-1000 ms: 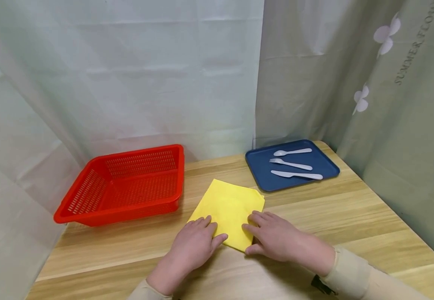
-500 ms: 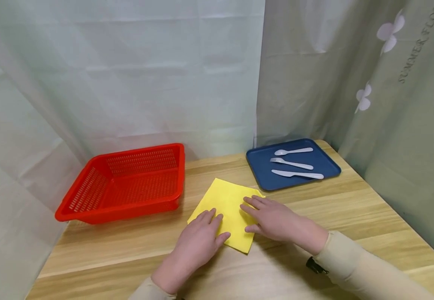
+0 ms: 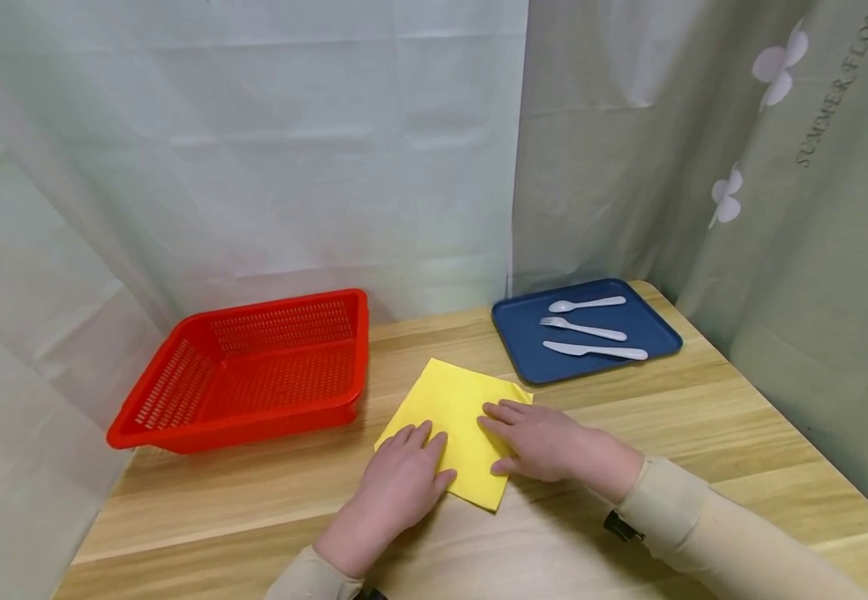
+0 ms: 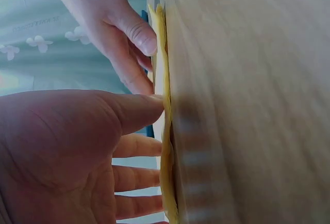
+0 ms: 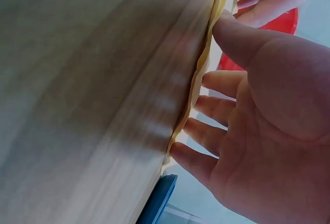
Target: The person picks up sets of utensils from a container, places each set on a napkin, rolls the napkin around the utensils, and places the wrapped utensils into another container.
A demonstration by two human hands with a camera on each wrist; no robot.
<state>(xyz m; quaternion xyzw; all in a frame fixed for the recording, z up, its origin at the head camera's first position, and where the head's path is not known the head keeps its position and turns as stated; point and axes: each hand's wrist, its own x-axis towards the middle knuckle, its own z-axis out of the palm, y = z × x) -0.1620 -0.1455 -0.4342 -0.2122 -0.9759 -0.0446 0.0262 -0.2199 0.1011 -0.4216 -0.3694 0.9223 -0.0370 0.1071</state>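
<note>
A folded yellow cloth [image 3: 456, 408] lies flat on the wooden table, turned slightly askew, its layered edge showing in both wrist views. My left hand [image 3: 404, 479] rests on its near left part, fingers spread and fairly straight. In the left wrist view the thumb [image 4: 139, 111] touches the cloth's edge. On the right part of the cloth lies my right hand [image 3: 535, 442], its fingertips pressing the surface. The right wrist view shows those fingers [image 5: 206, 133] extended along the cloth [image 5: 202, 61], with nothing gripped.
To the left stands a red plastic basket [image 3: 254, 425] with slotted walls. A blue tray [image 3: 524, 333] at the back right holds a white spoon [image 3: 586, 304], fork [image 3: 582, 328] and knife [image 3: 595, 349]. Pale curtains [image 3: 291, 150] hang behind and beside the wooden table [image 3: 254, 492].
My right hand has slid up from the cloth's near right corner to its right side, uncovering that corner. My left hand has shifted slightly right and stays on the cloth.
</note>
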